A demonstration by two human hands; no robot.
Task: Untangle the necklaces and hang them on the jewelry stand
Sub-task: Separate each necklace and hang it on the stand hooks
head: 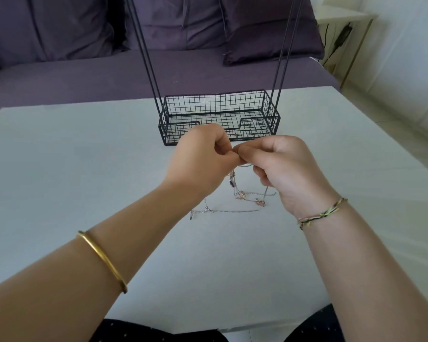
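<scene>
A tangle of thin silver and rose-gold necklaces [242,196] hangs from my fingers down to the white table [84,169], with loose ends and a clasp lying flat on it. My left hand [200,154] and my right hand [279,164] meet fingertip to fingertip above the tangle, both pinching the chains at the top. The black wire jewelry stand [220,117] is just behind my hands, with a mesh basket base and two pairs of thin uprights rising out of view. Its hanging bar is hidden above the frame.
A purple sofa [109,77] with cushions runs behind the table. A pale side table [349,23] with cables stands at the back right. A gold bangle is on my left wrist, woven threads on my right.
</scene>
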